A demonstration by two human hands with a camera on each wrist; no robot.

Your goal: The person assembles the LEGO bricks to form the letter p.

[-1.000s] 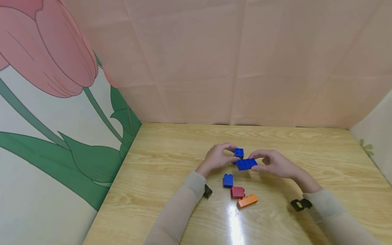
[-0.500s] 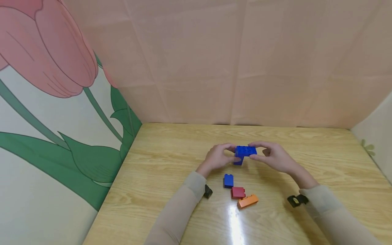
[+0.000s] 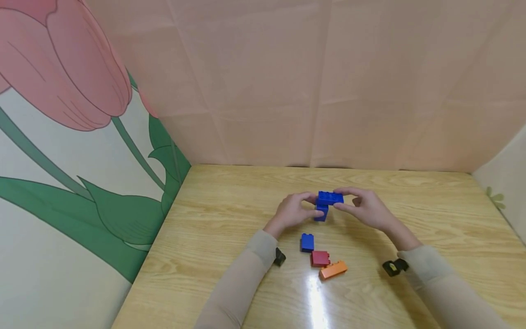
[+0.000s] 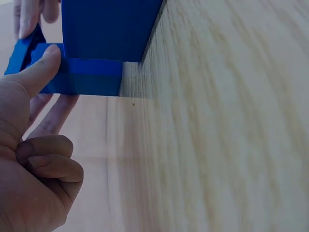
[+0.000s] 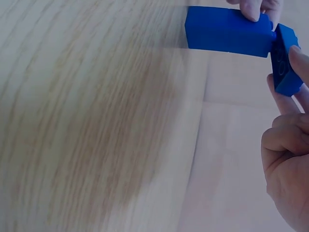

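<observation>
A blue upright toy brick (image 3: pixel 323 212) stands on the table, pinched by my left hand (image 3: pixel 290 211) between thumb and fingers. Across its top lies a longer blue brick (image 3: pixel 330 198), which juts out to the right. My right hand (image 3: pixel 370 210) pinches that long brick near its right end. From the right wrist, the long brick (image 5: pixel 286 63) looks slightly tilted against the studs of the upright brick (image 5: pixel 227 30). In the left wrist view, my left thumb presses the upright brick (image 4: pixel 91 79) near its studded end.
Closer to me on the wooden table (image 3: pixel 230 201) lie a small blue brick (image 3: pixel 307 243), a red brick (image 3: pixel 320 258) and an orange brick (image 3: pixel 333 270). That small blue brick (image 4: pixel 111 29) looms large from the left wrist. A pink cloth wall (image 3: pixel 263 91) backs the table.
My right hand has carried the long blue brick up and back from in front of the upright one onto its top. The left hand has kept its hold in place.
</observation>
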